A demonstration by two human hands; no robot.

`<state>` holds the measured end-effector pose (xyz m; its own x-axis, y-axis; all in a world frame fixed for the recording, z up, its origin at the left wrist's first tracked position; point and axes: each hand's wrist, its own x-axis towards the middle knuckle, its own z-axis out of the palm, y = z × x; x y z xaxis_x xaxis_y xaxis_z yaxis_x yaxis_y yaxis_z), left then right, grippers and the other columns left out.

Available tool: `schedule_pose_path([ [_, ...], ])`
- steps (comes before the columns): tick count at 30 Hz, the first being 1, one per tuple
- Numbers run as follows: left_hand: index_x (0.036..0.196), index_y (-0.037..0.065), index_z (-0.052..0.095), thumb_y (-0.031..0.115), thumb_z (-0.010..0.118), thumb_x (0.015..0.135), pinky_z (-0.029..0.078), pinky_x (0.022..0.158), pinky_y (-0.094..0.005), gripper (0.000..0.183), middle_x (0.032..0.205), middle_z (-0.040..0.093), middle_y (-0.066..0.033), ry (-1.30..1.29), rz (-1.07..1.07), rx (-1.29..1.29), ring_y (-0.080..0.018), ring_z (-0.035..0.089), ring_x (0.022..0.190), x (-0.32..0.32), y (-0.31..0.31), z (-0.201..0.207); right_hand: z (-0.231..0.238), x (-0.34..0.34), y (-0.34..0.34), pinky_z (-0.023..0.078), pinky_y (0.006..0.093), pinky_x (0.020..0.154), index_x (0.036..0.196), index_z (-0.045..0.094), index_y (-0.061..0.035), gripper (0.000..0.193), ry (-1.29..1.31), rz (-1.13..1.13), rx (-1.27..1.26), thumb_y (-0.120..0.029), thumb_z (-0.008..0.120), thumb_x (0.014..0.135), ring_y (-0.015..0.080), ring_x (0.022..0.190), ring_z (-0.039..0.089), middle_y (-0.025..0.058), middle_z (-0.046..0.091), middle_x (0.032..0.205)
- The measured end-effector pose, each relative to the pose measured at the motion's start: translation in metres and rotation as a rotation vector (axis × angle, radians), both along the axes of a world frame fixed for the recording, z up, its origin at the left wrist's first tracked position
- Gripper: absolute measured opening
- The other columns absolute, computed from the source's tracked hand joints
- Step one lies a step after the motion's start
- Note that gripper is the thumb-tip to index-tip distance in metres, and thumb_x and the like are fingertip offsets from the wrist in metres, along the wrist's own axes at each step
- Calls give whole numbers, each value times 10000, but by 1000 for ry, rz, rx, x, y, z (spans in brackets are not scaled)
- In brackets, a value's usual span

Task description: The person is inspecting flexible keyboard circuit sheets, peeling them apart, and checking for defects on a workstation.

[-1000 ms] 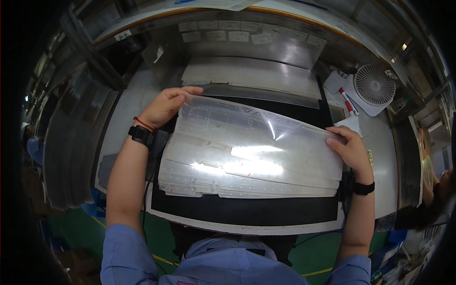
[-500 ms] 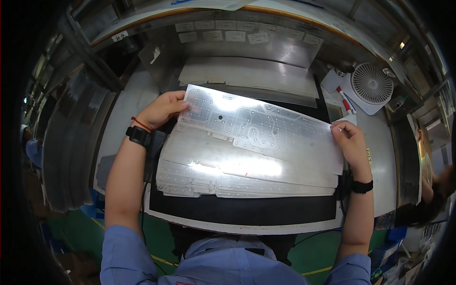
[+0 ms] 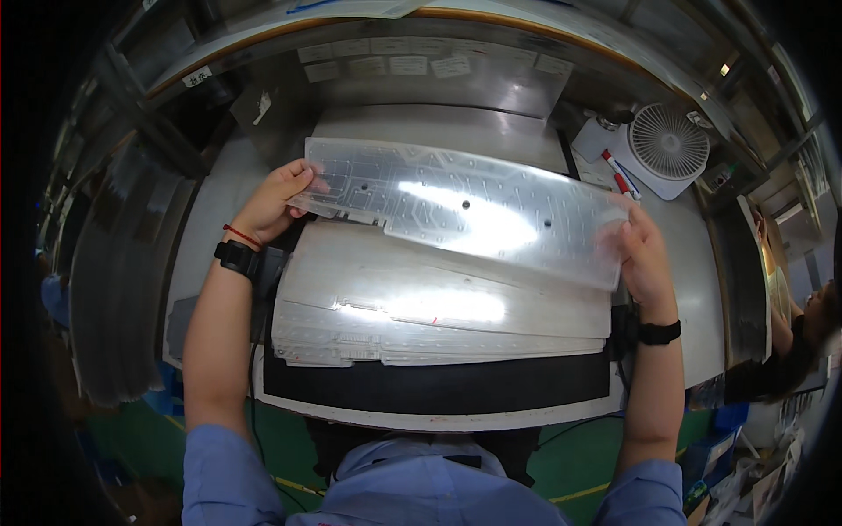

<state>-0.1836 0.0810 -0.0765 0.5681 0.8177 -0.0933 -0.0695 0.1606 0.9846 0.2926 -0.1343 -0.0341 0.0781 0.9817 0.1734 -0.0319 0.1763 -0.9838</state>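
A clear, long plastic film sheet, printed with fine circuit lines and several dots, hangs stretched between my hands. My left hand pinches its left end, thumb on top. At the other end my right hand grips the right edge, its fingers partly showing through the film. A strong glare covers the sheet's middle. Below and nearer to me lies a fanned stack of similar sheets, with notched edges and small red marks. The held sheet overlaps the far side of this stack.
Under the stack is a black mat on the table. Farther back lies a pale flat panel. A white fan, a bottle and red markers stand at the back right. Tall sheet piles flank the left; another person is at right.
Both hands have raised the film sheet up and away from the stack, and it now lies less slanted. More dots and a larger glare show on it. The view has shifted slightly.
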Motion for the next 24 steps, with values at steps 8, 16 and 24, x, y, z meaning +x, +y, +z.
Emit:
schedule_pose_path([
  [8,1150,92,558,265,514,1019,419,531,-138,221,916,653,-17,-20,36,-43,-12,538,621,0,-2,4,-3,14,1,488,207,636,1149,615,-22,258,-112,-33,-202,-211,570,977,125,761,648,50,679,924],
  [16,1081,111,599,165,588,968,500,890,-278,125,1243,597,-73,-153,-14,80,-162,578,1122,1,-3,-2,-12,15,7,454,342,964,1027,683,-55,135,-238,-154,206,-57,630,903,212,1189,548,112,598,1267],
  [24,953,46,667,16,622,912,512,956,-312,68,1334,571,-131,-210,26,212,-191,608,1120,-1,4,-11,-11,19,7,411,382,1035,852,748,-57,190,-465,-265,432,71,657,745,307,1272,507,191,479,1405],
])
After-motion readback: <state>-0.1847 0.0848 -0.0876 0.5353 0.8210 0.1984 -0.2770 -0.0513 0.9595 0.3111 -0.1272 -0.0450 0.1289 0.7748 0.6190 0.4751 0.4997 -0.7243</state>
